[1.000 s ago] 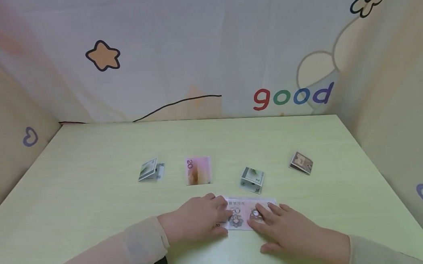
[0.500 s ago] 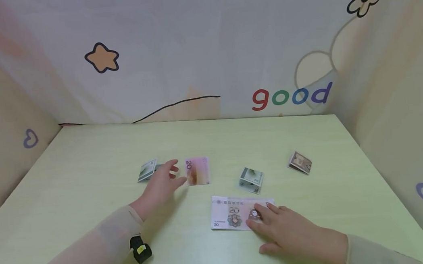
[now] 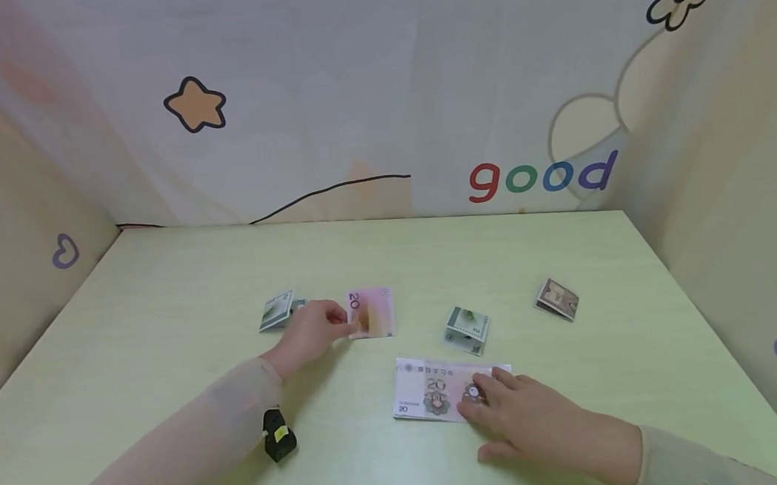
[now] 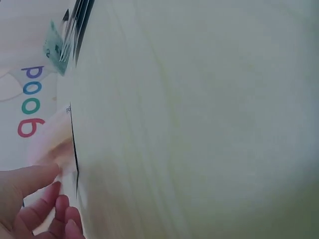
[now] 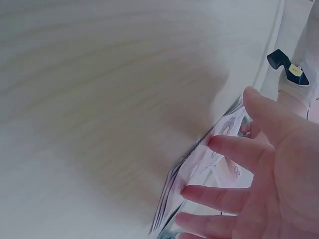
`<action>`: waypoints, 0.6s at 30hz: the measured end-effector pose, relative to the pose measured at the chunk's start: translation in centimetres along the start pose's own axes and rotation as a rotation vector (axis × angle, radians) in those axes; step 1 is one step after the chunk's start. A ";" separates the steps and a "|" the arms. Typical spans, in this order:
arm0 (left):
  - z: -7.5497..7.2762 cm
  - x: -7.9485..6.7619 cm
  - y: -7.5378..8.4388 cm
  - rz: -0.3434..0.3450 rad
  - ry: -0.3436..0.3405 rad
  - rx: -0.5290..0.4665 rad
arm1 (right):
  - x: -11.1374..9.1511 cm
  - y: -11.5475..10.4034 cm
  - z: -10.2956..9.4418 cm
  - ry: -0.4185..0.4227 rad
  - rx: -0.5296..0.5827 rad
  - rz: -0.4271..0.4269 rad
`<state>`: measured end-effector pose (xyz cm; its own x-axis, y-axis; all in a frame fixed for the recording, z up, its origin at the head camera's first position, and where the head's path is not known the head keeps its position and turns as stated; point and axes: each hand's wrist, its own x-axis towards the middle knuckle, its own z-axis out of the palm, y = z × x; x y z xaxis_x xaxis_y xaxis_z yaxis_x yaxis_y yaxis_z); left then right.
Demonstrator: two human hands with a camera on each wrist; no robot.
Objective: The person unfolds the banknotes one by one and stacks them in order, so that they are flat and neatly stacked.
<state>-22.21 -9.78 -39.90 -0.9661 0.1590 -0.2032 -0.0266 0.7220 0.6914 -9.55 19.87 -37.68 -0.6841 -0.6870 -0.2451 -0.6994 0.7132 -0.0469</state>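
Note:
In the head view my left hand (image 3: 314, 329) has its thumb and curled fingers at the left edge of a pink 20 banknote (image 3: 378, 313), pinching it there. The left wrist view shows the thumb over the blurred pink note (image 4: 56, 142), with the other fingers curled below. My right hand (image 3: 539, 419) lies with spread fingers on the right end of a small stack of pale 20 banknotes (image 3: 414, 400). From the right wrist view, its fingertips rest on the stack's face (image 5: 197, 167), and several layered edges show.
A folded green banknote (image 3: 275, 311) stands behind the left hand, partly hidden. Another folded green banknote (image 3: 467, 328) stands behind the stack, and a folded brown banknote (image 3: 557, 299) lies farther right. A printed cloth wall (image 3: 327, 113) rises behind the table (image 3: 184, 285).
My left hand has left the stack's left end, reached up and left, and closed its fingers at the pink note's edge. My right hand has stayed on the stack.

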 end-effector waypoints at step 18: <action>-1.4 -3.2 1.3 0.283 0.202 -0.072 | 0.0 0.0 -0.5 0.053 0.046 0.001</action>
<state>-19.50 -10.28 -37.40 -0.9688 0.2044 0.1399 0.2386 0.6178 0.7493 -9.67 19.82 -37.22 -0.6957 -0.6918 -0.1935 -0.6893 0.7187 -0.0912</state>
